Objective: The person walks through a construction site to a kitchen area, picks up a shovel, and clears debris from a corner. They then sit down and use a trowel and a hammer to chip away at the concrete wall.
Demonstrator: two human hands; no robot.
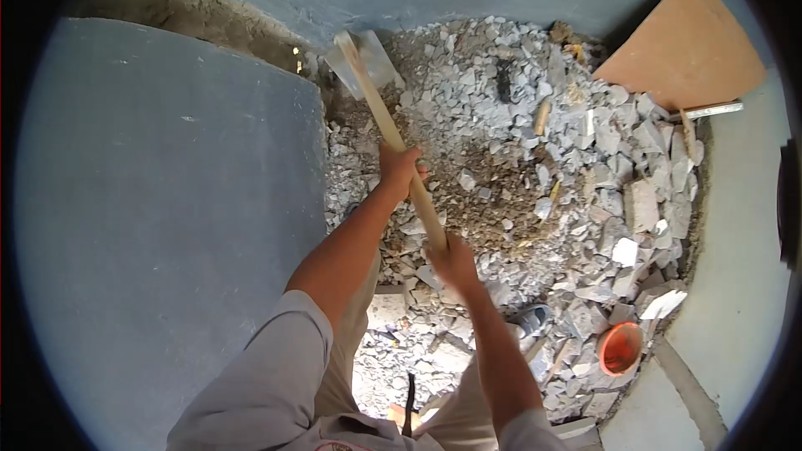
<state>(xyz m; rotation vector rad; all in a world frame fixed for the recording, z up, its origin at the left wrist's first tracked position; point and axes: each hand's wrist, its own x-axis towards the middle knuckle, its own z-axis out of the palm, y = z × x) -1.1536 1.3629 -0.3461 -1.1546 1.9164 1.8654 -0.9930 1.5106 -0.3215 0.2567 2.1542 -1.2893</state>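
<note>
A hoe (381,114) with a long pale wooden handle and a wide grey metal blade slants across the middle of the head view. Its blade is at the far end, low by the rubble and close to the blue-grey wall. My left hand (400,171) is wrapped round the middle of the handle. Nearer my body, my right hand (454,262) grips the handle's lower end. Beneath both hands lies broken grey rubble (476,83) with a patch of brown soil (493,188).
A blue-grey wall panel (175,175) bounds the left side. Larger chunks (642,205) lie at right, below a leaning brown board (685,50). An orange bucket (621,349) sits at lower right, and my sandalled foot (530,319) stands on the debris.
</note>
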